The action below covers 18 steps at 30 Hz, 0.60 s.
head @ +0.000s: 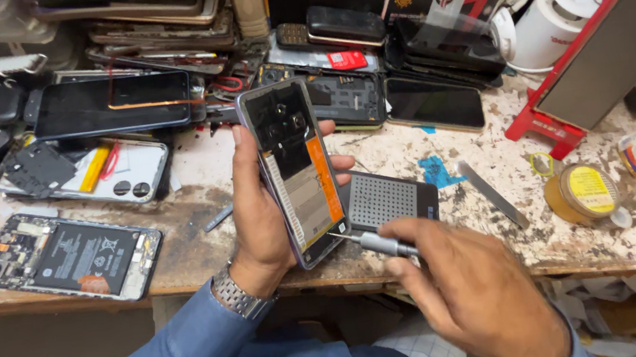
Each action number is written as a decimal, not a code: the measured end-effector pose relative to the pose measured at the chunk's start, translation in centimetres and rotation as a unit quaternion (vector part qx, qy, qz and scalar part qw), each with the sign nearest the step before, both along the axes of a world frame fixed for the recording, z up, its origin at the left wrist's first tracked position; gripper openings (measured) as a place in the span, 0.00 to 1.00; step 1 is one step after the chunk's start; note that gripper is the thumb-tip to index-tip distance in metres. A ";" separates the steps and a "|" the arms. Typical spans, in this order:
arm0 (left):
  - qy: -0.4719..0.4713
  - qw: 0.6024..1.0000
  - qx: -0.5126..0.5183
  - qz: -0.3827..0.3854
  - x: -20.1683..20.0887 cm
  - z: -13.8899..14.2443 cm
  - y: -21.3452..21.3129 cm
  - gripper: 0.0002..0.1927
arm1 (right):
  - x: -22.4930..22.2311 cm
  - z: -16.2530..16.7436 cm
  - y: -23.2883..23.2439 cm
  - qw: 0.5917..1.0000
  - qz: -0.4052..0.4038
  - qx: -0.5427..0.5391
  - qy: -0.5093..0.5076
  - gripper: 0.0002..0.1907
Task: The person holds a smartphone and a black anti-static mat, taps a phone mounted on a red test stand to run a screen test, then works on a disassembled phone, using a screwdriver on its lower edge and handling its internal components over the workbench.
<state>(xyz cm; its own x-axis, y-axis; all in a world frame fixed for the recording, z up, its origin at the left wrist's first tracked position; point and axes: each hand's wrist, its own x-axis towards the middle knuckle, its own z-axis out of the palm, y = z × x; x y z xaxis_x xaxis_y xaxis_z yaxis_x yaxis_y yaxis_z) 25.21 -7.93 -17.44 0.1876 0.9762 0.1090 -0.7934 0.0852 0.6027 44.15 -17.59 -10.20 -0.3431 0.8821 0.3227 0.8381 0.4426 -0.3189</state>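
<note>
Our left grip [258,208] is wrapped tightly around an opened, backless smartphone [293,169], held upright above the front edge of the scuffed, paint-stained wooden desk [491,176]; our right grip [471,288] is closed on a slim silver screwdriver [376,243] whose tip touches the phone's lower edge. Going by size next, we see a red stand carrying a dark slab [597,62] at the far right. A dismantled phone with a black labelled battery [70,256] lies at the left. A dark perforated square mat [391,198] sits just behind the held phone. A round amber jar with a yellow label [583,194] stands to the right. An orange rectangular strip runs down the held phone's inside.
</note>
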 end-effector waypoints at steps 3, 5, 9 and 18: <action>0.010 1.000 0.002 -0.015 0.0 -0.1 0.0 0.43 | -0.2 0.1 0.1 1.000 0.013 0.016 0.010 0.11; -0.007 1.000 0.003 -0.010 0.0 -0.2 0.0 0.40 | -0.1 0.2 0.2 1.000 0.010 0.023 0.007 0.11; 0.008 1.000 0.012 -0.015 0.1 -0.4 -0.1 0.42 | -0.3 -0.1 0.0 0.998 0.046 0.029 0.042 0.11; -0.014 1.000 0.002 -0.012 0.1 -0.6 0.0 0.39 | -0.6 -2.5 -0.2 0.991 0.044 0.040 0.121 0.15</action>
